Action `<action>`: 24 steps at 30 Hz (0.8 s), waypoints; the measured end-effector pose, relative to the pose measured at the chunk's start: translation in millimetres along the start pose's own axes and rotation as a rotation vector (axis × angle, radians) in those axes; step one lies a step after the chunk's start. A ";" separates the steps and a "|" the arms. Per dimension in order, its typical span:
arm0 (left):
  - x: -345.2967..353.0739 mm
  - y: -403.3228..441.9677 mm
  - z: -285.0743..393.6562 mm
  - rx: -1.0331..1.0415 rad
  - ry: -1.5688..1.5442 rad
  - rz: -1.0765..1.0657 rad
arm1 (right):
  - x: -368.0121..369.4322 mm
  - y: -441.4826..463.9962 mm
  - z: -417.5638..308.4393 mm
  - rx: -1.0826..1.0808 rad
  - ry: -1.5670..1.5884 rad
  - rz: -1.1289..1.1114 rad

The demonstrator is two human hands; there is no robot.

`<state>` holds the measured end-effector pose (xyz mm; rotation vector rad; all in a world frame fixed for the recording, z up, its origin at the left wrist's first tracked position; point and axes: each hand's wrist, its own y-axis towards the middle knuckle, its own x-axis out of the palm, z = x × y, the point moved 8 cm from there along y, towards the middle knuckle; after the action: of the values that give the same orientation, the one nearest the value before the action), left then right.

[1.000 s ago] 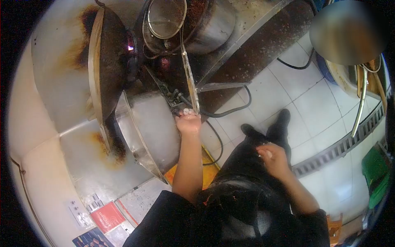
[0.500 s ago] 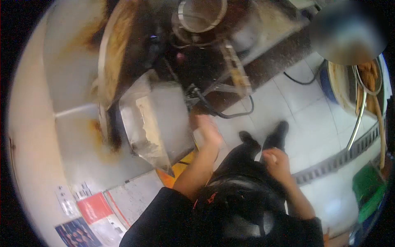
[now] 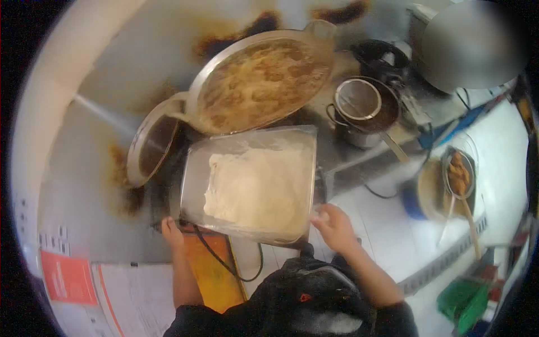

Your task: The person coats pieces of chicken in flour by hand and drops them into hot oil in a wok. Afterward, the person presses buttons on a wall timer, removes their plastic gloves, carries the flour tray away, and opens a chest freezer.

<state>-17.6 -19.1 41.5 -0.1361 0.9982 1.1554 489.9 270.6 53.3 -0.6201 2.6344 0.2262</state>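
Observation:
A rectangular metal tray with pale flour-like powder lies in front of me, below a large wok of bubbling oil. My left hand is near the tray's lower left corner, fingers together and pointing up; whether it holds anything is not visible. At the tray's lower right corner is my right hand, its fingers curled in beside the rim, with a small pale thing at the fingertips too blurred to name.
A smaller wok stands at the left. Right of the big wok, a round strainer rests on a pot. Farther right, a strainer with brown fried food sits over a bucket. A yellow panel is low down.
The view has swung toward the stove, so the big wok's oil and the tray's powder now show fully. My hands have moved apart, to either side of the tray.

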 end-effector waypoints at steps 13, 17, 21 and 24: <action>139.0 12.3 117.5 0.031 -0.296 -0.624 | -36.3 -80.0 -43.3 0.275 0.063 0.125; 162.1 -83.0 251.8 0.139 -0.315 -0.725 | -104.2 -177.9 -43.4 0.294 0.068 0.118; 184.5 -211.0 370.2 0.264 -0.382 -0.871 | -180.9 -287.5 -23.3 0.294 0.061 0.289; 184.4 -318.9 450.4 0.383 -0.423 -0.991 | -232.6 -379.0 -6.8 0.327 0.107 0.447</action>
<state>512.8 220.0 50.6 -0.0579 0.6122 0.0656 849.5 23.1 138.3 0.0695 2.7952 -0.1139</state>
